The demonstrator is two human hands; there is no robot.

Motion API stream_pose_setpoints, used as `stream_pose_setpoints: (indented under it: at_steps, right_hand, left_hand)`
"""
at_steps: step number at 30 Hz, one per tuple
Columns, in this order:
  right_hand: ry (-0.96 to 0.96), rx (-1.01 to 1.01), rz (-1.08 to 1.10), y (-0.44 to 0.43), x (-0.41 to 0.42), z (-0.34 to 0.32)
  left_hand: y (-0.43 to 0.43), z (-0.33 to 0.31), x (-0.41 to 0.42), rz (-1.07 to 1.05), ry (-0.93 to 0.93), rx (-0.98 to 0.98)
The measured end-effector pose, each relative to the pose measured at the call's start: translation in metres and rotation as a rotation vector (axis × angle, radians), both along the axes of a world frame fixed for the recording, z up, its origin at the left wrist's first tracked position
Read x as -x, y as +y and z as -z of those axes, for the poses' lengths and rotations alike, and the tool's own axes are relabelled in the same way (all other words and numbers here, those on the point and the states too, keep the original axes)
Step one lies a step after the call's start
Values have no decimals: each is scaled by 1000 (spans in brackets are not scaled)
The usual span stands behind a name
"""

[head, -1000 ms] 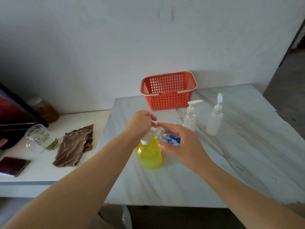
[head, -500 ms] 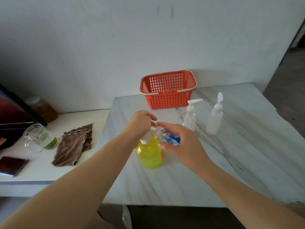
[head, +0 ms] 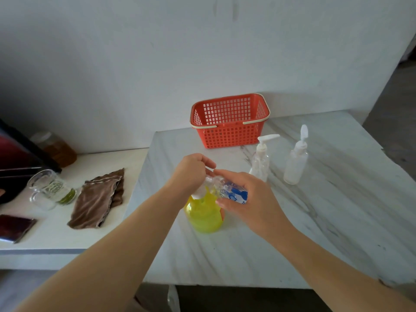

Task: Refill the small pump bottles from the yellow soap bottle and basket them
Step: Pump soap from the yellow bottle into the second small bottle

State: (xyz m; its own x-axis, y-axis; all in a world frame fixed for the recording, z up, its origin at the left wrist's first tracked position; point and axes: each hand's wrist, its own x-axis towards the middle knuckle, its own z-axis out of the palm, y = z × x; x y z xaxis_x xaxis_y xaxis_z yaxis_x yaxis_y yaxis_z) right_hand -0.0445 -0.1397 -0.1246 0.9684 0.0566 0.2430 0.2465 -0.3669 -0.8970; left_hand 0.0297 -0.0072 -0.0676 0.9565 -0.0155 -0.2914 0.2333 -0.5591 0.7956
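Gripping one labelled bottle (head: 234, 193), right hand (head: 251, 200), left hand (head: 191, 172) apparently pinching yellow bottle's (head: 203, 218) pump (head: 200, 192), two bottles (head: 260, 159) (head: 296, 162), one basket (head: 229, 136)

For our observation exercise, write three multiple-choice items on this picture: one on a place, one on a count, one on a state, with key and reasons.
1. Where does the red basket stand?
A) at the back of the marble table, near the wall
B) on the floor
C) on the person's arm

2. How many small pump bottles stand on the table, held by no hand?
A) none
B) two
C) five

3. What is the state of the blue-labelled bottle?
A) upright in the basket
B) tilted in the right hand, at the pump of the yellow soap bottle
C) lying loose on the table

Key:
1 A: the basket sits close to the wall.
2 B: two stand to the right of the hands.
3 B: the right hand grips it while the left hand grips the pump.
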Motion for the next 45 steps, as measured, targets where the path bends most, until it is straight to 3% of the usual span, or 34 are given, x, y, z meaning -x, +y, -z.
stream_pose_setpoints:
  at_steps: [26,34,45]
  right_hand:
    - [27,-10,-15,2,5,1]
    - [12,-20,-31,0,1,0]
    - [15,-12,-9,2,3,6]
  left_hand:
    - [-2,-3,6,3,-15,-47]
    - [-1,-11,3,25,2,36]
    - [-1,0,4,30,-30,-45]
